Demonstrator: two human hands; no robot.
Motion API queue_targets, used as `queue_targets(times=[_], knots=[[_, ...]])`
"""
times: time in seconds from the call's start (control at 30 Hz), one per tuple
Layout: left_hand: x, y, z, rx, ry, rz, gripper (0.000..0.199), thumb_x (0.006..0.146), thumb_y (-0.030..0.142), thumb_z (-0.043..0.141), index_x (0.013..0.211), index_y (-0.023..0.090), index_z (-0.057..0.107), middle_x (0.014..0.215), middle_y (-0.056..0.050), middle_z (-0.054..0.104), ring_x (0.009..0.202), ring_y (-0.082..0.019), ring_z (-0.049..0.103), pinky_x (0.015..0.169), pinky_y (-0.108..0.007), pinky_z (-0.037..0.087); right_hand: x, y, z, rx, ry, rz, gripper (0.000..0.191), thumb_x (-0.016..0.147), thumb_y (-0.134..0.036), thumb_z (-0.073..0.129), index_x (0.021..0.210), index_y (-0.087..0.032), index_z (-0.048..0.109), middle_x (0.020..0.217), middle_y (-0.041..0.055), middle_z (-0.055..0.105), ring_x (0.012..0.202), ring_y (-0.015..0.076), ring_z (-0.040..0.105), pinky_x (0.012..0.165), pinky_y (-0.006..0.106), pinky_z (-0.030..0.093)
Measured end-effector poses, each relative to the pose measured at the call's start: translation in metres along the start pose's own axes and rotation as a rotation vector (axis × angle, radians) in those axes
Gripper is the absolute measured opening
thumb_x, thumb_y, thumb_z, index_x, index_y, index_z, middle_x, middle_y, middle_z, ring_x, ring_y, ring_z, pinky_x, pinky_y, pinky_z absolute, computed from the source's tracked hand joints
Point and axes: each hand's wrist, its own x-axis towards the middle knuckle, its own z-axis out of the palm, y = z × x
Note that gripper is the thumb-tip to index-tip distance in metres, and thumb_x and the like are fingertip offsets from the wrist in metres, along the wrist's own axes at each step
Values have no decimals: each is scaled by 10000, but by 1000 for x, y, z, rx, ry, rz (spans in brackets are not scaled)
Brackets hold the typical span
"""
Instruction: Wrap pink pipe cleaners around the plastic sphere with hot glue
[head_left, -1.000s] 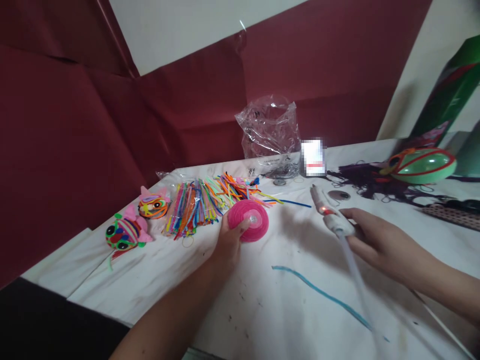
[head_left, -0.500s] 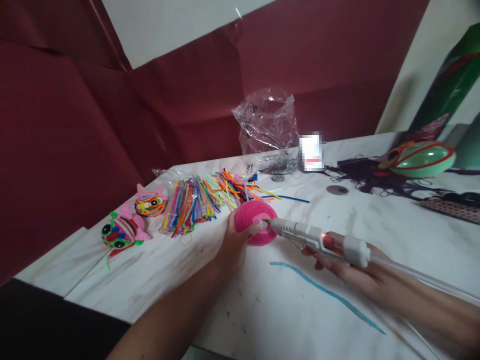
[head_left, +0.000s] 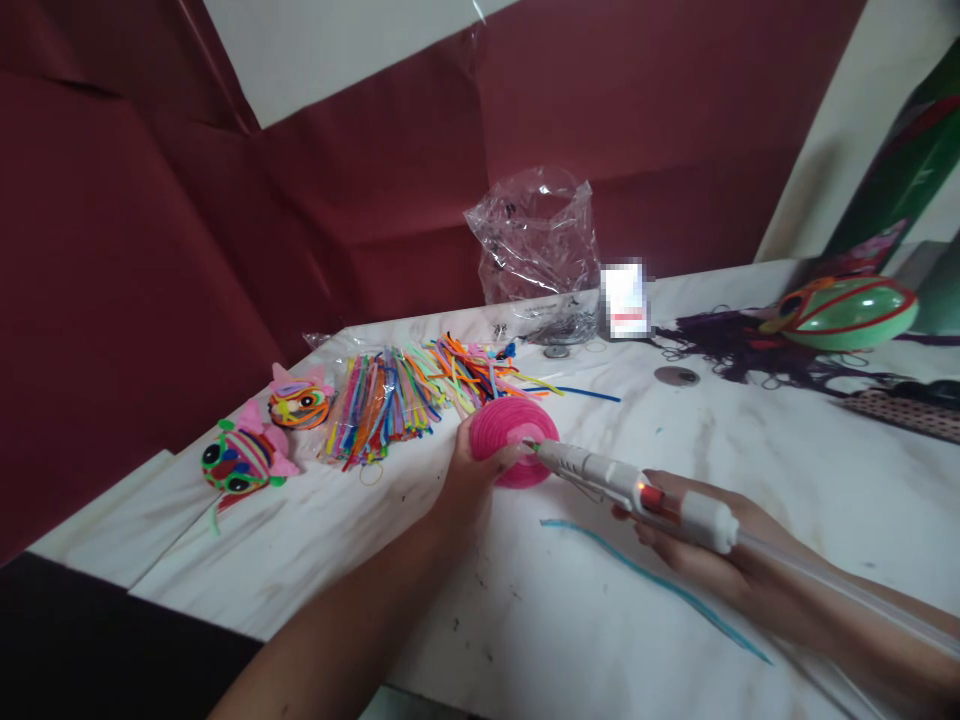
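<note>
My left hand [head_left: 480,458] is closed around the left side of a round pink piece [head_left: 516,420] wound in rings, its thumb lying across the front near the middle. A white hot glue gun [head_left: 600,472] with a lit orange light is gripped in my right hand [head_left: 697,540]. The gun's nozzle points left at the centre of the pink piece, close to my left thumb; whether it touches cannot be made out. A clear glue stick [head_left: 832,580] runs out of the gun's rear. Below the gun, a blue pipe cleaner [head_left: 660,580] lies on the white marbled table [head_left: 570,640].
Many coloured pipe cleaners [head_left: 390,405] lie behind my left hand. Two decorated fish-like figures [head_left: 244,460] sit at the left. A clear plastic bag [head_left: 536,245] stands at the back. At the right are a green balloon-like object [head_left: 855,315] and dark purple strands [head_left: 739,350].
The glue gun and my right hand have shifted slightly, with the nozzle still at the pink piece's middle. My left hand keeps its hold.
</note>
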Motion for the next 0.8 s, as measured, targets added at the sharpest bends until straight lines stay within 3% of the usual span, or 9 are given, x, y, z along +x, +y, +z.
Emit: queue_targets(times=[0.33,0.8], knots=[[-1,0,-1,7,-45,12,780,560,215,825,1256,202,473,1145,-101,638,1052,-285,605,924,-436,470,1,-1,-1,18,-31,27,255,855,-420,454,786,-224,601,656,16,612,569,165,556,522,269,445],[-1,2,2,-19,16,-2,812,503,218,843,1233,197,486,1158,-101,636,1086,-298,589,941,-436,455,2,5,1,44,-30,41,266,838,-445,499,703,-220,545,601,0,558,538,143,513,476,245,428]])
